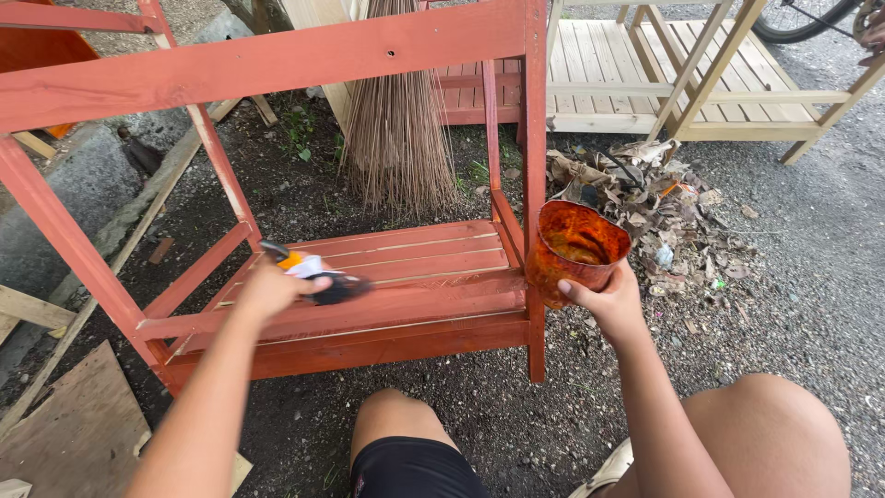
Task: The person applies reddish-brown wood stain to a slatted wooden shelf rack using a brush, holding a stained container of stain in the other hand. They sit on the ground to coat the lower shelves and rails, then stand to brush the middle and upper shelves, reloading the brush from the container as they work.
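My left hand (269,290) grips a paintbrush (318,274) with a pale handle and dark bristles. The bristles lie on the slatted lower shelf (415,272) of a red-brown wooden rack (267,65). My right hand (604,300) holds a stained orange-brown paint cup (576,251) from below, just right of the rack's front right post (535,184). Paint shows inside the cup. My knees are at the bottom of the view.
A bundle broom (398,138) leans behind the rack. Dry leaves (659,207) are piled on the ground at right. Unpainted wooden racks (664,74) stand at the back right. Boards and plywood (78,429) lie at left. A bicycle wheel (802,23) shows at top right.
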